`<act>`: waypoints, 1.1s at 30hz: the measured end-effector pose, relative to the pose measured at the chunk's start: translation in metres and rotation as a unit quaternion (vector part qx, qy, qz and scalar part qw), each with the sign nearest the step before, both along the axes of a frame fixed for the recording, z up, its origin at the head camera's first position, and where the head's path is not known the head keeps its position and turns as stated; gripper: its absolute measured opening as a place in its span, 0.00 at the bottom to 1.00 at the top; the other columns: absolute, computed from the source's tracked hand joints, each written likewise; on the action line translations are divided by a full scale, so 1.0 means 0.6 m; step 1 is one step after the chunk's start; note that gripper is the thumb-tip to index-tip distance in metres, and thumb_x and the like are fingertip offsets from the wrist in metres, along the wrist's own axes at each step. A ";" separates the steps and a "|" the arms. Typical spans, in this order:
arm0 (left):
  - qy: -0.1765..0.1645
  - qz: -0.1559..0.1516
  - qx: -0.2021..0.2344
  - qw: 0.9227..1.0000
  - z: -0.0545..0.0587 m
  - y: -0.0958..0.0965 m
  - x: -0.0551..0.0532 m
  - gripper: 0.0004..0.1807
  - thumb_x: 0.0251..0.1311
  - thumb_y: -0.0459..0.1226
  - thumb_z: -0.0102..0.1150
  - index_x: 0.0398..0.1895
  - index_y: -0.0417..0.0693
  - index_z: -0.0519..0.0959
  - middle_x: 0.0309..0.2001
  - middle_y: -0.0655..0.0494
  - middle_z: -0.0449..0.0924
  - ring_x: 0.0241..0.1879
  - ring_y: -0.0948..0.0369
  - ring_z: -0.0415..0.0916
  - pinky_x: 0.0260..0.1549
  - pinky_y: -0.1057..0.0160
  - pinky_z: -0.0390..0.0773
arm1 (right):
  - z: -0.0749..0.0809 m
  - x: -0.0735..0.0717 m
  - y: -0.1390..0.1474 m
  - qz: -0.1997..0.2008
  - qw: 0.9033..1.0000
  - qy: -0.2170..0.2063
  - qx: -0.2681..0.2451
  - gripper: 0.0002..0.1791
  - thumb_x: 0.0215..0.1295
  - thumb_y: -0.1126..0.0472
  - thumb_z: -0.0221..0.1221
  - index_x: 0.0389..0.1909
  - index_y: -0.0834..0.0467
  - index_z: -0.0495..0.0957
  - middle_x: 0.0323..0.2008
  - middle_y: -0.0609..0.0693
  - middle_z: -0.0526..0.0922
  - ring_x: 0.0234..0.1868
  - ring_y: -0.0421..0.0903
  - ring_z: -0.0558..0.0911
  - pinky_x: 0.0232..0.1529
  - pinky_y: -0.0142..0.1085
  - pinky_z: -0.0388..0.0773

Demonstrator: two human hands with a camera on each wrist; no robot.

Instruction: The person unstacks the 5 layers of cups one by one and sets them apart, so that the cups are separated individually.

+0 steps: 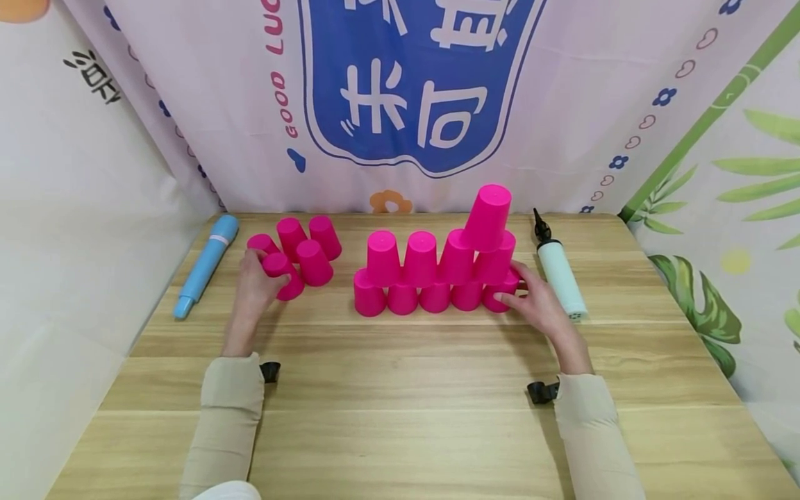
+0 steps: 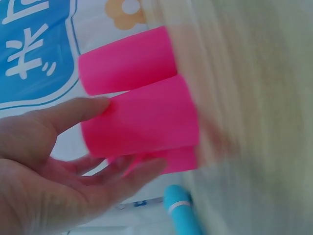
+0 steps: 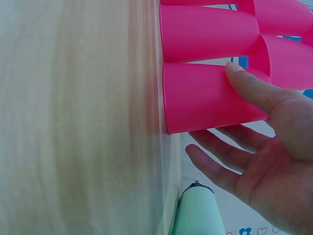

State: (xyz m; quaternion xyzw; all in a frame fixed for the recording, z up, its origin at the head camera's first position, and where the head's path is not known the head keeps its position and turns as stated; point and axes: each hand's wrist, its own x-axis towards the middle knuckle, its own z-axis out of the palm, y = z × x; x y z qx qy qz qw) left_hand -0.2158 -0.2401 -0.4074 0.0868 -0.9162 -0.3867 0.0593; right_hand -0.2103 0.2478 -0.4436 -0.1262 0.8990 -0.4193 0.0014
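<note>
At the left, my left hand (image 1: 253,292) holds an upside-down pink plastic cup (image 2: 146,117), thumb on one side and fingers round the other. Several more pink cups (image 1: 314,262) stand upside down close beside it. Right of them is a wall of stacked pink cups (image 1: 421,258): a bottom row, a second row on it, and a single top cup (image 1: 487,217) near the right end. My right hand (image 1: 542,305) is at the lowest right cup (image 3: 205,98), its thumb on the near side and its fingers reaching round the outer side.
A light blue cylinder (image 1: 206,267) lies near the left edge of the wooden table (image 1: 400,403). To the right of the stack lies a mint-green hand pump (image 1: 561,278) with a black nozzle. A printed curtain (image 1: 237,104) hangs behind the table.
</note>
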 end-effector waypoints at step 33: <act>0.113 -0.287 0.081 0.948 0.195 0.436 -0.002 0.46 0.56 0.49 0.67 0.73 0.49 0.54 0.65 0.50 0.63 0.63 0.57 0.64 0.55 0.57 0.74 | 0.003 0.002 0.000 0.010 1.000 0.001 -0.007 0.39 0.62 0.60 0.65 0.70 0.61 0.58 0.59 0.63 0.72 0.57 0.63 0.75 0.55 0.54 0.74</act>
